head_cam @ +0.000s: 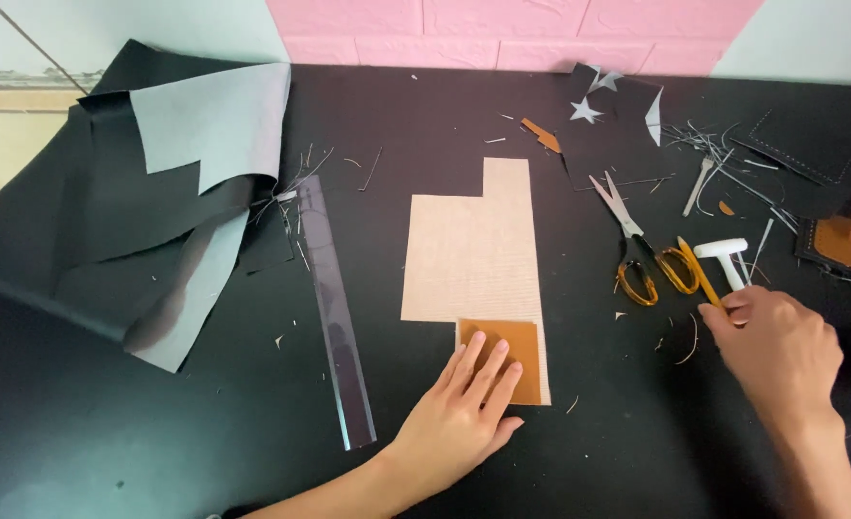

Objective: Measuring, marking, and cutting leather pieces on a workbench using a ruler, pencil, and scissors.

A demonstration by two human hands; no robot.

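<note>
While the left hand [464, 413] lies flat, fingers open, on a brown square [512, 351] atop the beige sheet [474, 250], the right hand [776, 351] closes around a yellow pen [700, 274] beside scissors [637, 245]

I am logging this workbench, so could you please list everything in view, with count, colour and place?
Black work surface: one, black, fills the view.
Beige notched sheet: one, beige, centre.
Brown square leather piece: one, orange-brown, on the sheet's lower right corner.
Clear plastic ruler: one, transparent, left of the sheet.
Black sheet with grey underside: one, black and grey, folded at far left.
Amber-handled scissors: one pair, steel and amber, right of the sheet.
Yellow pencil-like stick: one, yellow, beside the scissors.
White T-shaped tool: one, white, right.
Grey star cut-outs: two, grey, top centre.
Trimmed slivers: many, grey, upper right.
Left hand: flat on the brown piece.
Right hand: grip on the yellow stick.
</note>
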